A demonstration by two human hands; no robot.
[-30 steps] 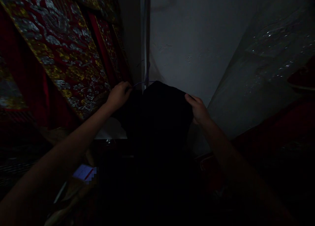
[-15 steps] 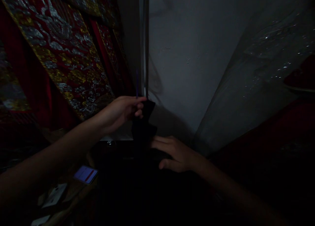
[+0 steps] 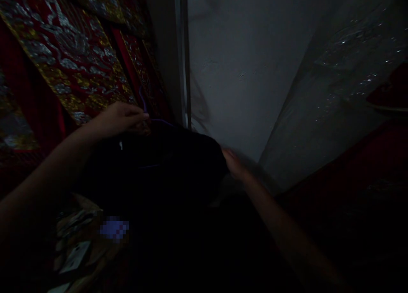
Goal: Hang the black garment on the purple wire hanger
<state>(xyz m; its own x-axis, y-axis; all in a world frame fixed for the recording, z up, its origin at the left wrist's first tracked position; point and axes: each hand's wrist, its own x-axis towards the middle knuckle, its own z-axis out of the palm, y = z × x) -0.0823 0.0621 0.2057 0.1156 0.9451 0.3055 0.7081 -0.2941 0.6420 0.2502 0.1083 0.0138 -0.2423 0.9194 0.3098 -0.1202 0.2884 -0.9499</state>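
Head view: left hand (image 3: 127,119), ten o'clock, pinching purple hanger (image 3: 162,121), best steady; right hand (image 3: 235,164), four o'clock, touching black cloth (image 3: 194,165), grip untellable.

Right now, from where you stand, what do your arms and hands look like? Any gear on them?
In this dim light, the left hand and the right hand show no gloves, and no sleeves or watches on the forearms. Anything small, like a ring, I can't rule out.
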